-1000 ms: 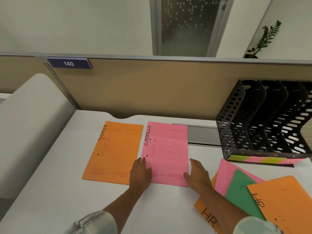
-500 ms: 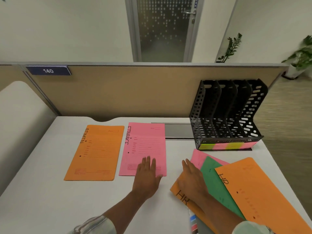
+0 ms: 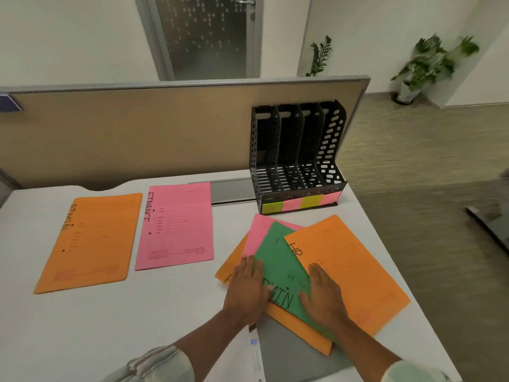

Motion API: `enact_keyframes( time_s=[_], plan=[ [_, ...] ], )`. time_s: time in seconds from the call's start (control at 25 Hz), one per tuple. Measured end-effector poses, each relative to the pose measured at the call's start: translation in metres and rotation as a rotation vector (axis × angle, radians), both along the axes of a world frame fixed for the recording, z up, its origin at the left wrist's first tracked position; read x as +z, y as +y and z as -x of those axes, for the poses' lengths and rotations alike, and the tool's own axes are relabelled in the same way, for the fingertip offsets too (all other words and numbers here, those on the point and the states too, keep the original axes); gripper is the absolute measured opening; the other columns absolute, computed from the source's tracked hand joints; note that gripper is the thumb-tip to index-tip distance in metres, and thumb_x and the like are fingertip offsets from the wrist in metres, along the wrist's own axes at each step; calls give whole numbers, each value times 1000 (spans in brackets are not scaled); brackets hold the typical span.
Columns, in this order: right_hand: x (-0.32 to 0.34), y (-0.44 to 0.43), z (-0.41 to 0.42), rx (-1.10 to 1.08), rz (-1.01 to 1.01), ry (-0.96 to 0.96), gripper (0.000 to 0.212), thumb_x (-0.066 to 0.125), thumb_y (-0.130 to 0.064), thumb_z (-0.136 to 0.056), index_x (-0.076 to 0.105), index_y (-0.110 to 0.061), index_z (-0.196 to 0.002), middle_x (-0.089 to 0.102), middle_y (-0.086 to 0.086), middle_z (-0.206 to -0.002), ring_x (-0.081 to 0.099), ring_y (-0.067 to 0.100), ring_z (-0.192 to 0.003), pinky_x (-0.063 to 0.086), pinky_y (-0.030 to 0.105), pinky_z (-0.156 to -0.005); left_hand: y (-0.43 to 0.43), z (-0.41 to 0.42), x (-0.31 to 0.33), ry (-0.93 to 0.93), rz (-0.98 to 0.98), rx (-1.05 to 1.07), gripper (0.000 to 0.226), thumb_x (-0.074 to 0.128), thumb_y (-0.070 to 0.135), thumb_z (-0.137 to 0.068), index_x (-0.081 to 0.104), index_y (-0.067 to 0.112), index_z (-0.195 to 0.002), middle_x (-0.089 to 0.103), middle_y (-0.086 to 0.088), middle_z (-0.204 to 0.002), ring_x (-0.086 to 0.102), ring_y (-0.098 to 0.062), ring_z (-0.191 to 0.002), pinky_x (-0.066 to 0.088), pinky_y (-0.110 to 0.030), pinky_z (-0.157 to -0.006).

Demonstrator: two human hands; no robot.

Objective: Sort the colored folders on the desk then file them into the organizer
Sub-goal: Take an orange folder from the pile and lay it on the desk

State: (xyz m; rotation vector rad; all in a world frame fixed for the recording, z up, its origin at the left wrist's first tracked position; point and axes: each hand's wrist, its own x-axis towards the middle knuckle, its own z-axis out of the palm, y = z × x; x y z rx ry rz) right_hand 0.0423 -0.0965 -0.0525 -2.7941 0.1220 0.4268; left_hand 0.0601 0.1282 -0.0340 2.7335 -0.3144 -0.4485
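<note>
- On the right of the counter [image 3: 82,326], we have both hands off the pink folder [image 3: 176,224] and onto the fanned pile [image 3: 344,271].
- Left hand [image 3: 246,292] and right hand [image 3: 323,297] lie flat, grip released, on the green folder [image 3: 283,266].
- Orange folder [image 3: 91,241] and pink lie sorted; green looks next.
- The organizer [image 3: 297,161] stands empty behind.

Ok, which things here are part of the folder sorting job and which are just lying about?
Part of the job:
orange ADMIN folder
pink FINANCE folder
fanned pile of unsorted folders, under the left hand and right hand
black organizer

Just lying about:
white papers at the desk's near edge
potted plants beyond the partition
</note>
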Motion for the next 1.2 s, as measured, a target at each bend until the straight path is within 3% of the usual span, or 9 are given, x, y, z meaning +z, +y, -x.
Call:
enact_keyframes(
  time_s=[0.24, 0.4, 0.6, 0.72, 0.84, 1.0, 1.08, 1.2],
  plan=[
    [-11, -71, 33, -44, 14, 117, 87, 50, -60, -95, 15, -15, -161, 15, 10, -168, 15, 25, -155, 28, 45, -121, -73, 16, -2, 71, 78, -68, 79, 44, 48, -107, 10, 11, -167, 7, -14, -176, 3, -30, -163, 7, -43, -133],
    [-17, -106, 50, 75, 35, 248, 99, 49, -70, -89, 6, -19, -162, -3, 7, -170, 2, 29, -157, 25, 50, -122, -104, 21, -8, 137, -9, -188, 81, 45, 49, -107, 7, 11, -168, 3, -15, -176, -1, -33, -163, 4, -47, -132],
    [-15, -117, 54, 178, 26, 351, 92, 60, -42, -97, -1, -19, -162, -14, 10, -169, -7, 39, -155, 21, 53, -122, -110, 25, -19, 206, -180, -289, 81, 45, 54, -105, 12, 14, -168, -6, -18, -175, -11, -36, -162, -4, -51, -132],
    [-14, -110, 49, 197, 48, 364, 92, 58, -34, -88, 3, -20, -161, 7, 15, -166, 14, 49, -149, 35, 56, -114, -109, 24, -22, 209, -187, -291, 81, 45, 55, -105, 12, 16, -168, -8, -16, -175, -12, -34, -162, -5, -50, -132],
    [-13, -104, 47, 225, 79, 260, 77, 47, -30, -85, 17, -18, -155, 39, 12, -142, 47, 36, -117, 51, 50, -89, -111, 22, -21, 200, -167, -272, 79, 45, 55, -104, 18, 16, -167, -3, -16, -176, -8, -33, -163, -2, -50, -133],
    [-6, -91, 49, 180, 58, 134, 63, 42, -20, -94, 21, -19, -154, 53, 8, -124, 60, 32, -97, 53, 45, -75, -115, 17, -15, 207, -112, -204, 70, 45, 55, -104, 37, 15, -160, 16, -17, -173, 6, -37, -162, 7, -54, -132],
    [2, -85, 49, 153, 88, 86, 65, 42, -15, -95, 18, -20, -156, 57, 7, -123, 64, 33, -96, 50, 44, -72, -118, 16, -11, 160, -31, -138, 59, 46, 53, -102, 54, 15, -146, 42, -15, -157, 28, -37, -153, 23, -54, -127],
    [23, -72, 49, 135, 147, 21, 66, 42, -10, -96, 18, -23, -156, 63, 4, -118, 66, 32, -95, 48, 41, -71, -125, 19, -6, 106, 250, -9, 38, 50, 43, -105, 67, 13, -121, 65, -5, -119, 58, -23, -115, 48, -44, -103]
  ],
)
